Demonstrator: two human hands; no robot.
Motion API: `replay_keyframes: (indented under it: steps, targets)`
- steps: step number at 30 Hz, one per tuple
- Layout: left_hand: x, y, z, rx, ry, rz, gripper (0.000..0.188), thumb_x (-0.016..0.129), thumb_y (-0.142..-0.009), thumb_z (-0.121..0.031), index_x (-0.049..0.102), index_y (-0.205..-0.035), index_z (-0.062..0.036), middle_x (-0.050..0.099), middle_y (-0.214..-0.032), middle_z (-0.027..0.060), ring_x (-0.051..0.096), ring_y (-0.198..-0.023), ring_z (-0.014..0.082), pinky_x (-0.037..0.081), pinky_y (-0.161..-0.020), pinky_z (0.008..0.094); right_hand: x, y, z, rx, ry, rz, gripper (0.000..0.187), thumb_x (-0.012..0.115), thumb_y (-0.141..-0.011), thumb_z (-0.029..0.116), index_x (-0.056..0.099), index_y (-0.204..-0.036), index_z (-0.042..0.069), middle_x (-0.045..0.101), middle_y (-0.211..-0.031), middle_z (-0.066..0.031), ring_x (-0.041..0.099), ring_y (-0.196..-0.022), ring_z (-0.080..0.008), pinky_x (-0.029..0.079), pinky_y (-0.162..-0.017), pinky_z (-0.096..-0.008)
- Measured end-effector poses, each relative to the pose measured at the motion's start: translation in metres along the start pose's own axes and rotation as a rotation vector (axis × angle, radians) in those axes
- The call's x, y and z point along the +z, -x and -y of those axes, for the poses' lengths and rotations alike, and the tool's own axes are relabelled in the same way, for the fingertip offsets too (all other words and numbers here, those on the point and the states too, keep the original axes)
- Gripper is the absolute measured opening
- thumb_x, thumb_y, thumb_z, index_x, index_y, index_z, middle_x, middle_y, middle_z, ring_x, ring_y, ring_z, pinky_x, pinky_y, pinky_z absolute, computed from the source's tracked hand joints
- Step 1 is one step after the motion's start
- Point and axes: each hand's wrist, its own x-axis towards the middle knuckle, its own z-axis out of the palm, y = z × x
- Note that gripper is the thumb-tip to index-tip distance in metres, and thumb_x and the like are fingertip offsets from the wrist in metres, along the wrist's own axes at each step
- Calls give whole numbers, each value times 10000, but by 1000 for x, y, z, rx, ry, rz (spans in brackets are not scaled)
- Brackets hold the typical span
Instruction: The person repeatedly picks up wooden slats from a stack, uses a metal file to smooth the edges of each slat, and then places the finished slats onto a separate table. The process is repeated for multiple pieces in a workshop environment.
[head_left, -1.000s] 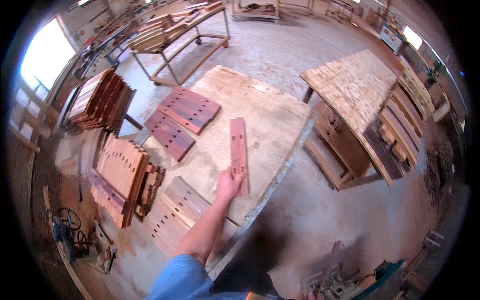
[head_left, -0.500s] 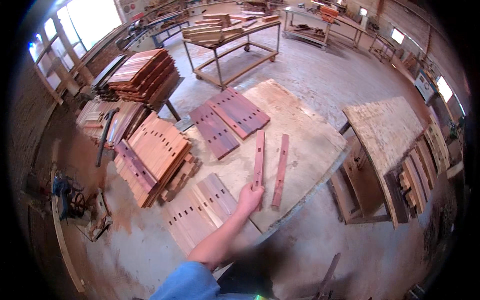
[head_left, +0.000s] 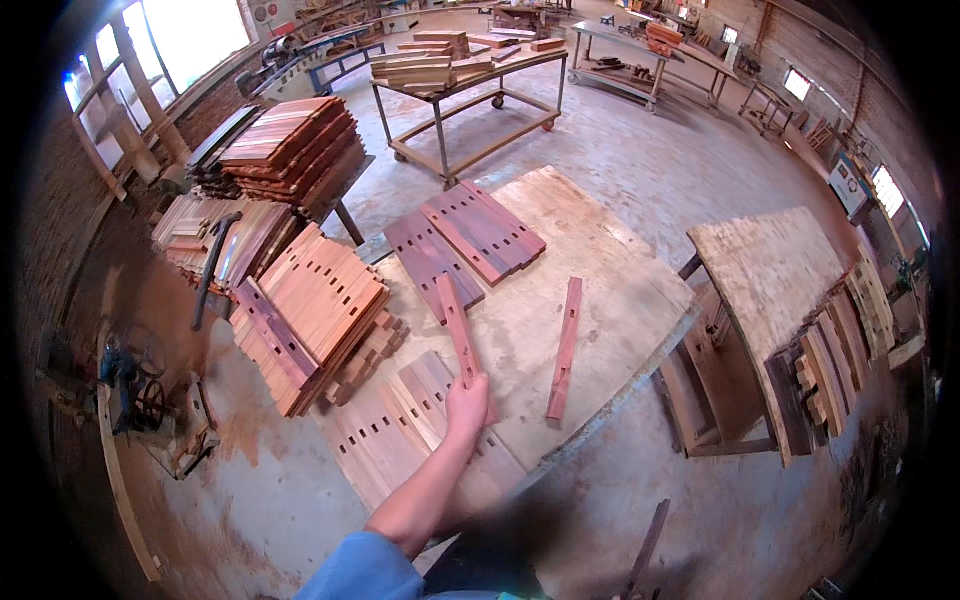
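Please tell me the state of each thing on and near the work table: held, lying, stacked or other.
Left hand: closed on the near end of the slotted wooden slat.
Slotted wooden slat: held, angled across the table.
Second slat: lying flat and alone, untouched.
Dark slotted boards: laid side by side at the far end.
Pale slotted boards: laid in a row at the near edge.
Reddish board stack: piled beside the table.
Work table: standing.
Right hand: not visible.

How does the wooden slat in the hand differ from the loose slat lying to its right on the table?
The held slat is gripped at its near end by the left hand; the loose slat lies untouched. The held slat leans up and to the left, its far end over the dark board group; the loose slat leans slightly right on bare tabletop. Both are narrow, reddish and have slots cut in them.
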Motion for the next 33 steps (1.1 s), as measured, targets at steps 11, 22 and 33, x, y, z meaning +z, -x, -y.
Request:
replay_keyframes:
  steps: [11,22,33]
  targets:
    - [36,99,38,5,-8,499,299,575,-896,-280,598,-962,11,598,-828,39,550,-784,124,460,-723,282,1,53,17,-33,69,-114,454,537,-923,334,560,-1169,-47,623,-926,-165,580,-768,-230,484,-665,-344]
    - [57,280,29,-219,-32,1162,194,514,-933,-240,540,-1028,-73,449,-640,-30,406,-455,106,330,-398,262,-22,146,-103,-500,443,-365,270,491,-943,255,575,-971,1,535,-653,-120,540,-596,-249,444,-555,-406]
    - [6,512,133,-476,-176,1760,427,502,-926,-449,538,-1058,-44,586,-793,69,581,-649,181,482,-532,302,-24,267,-287,47,-978,-602,152,495,-951,187,488,-895,46,454,-588,6,416,-434,-75,336,-368,-257]
